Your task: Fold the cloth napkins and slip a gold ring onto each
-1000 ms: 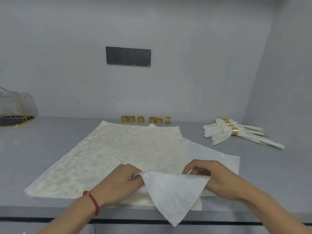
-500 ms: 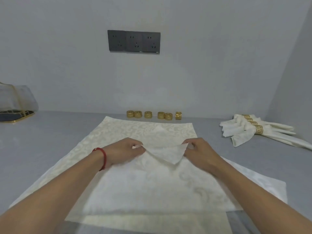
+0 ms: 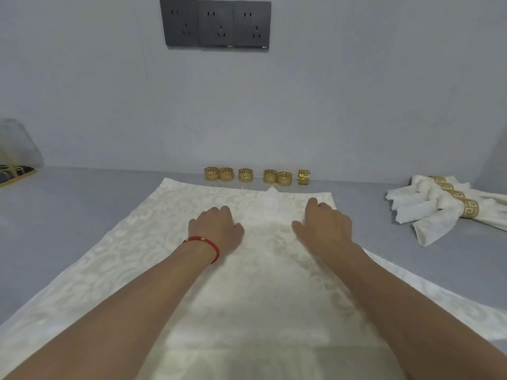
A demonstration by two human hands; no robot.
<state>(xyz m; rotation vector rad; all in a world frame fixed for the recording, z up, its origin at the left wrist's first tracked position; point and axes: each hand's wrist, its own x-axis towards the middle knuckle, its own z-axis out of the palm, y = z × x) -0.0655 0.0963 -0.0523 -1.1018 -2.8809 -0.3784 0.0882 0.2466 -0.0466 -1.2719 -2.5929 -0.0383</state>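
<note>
A cream patterned napkin lies folded point-to-point on top of a stack of flat napkins, its tip reaching the far edge. My left hand, with a red cord at the wrist, rests palm down on the fold, left of the tip. My right hand presses flat on the fold to the right of the tip. Neither hand holds the cloth. Several gold rings stand in a row along the wall behind the stack.
Finished napkins with gold rings lie in a pile at the right. A dark tray with a gold rim and clear wrapping sits at the far left. A grey counter meets the wall, where a triple socket panel hangs.
My hands carried the near corner of the top napkin away from me to the far corner, let go, and now lie flat on it. The view moved closer to the wall.
</note>
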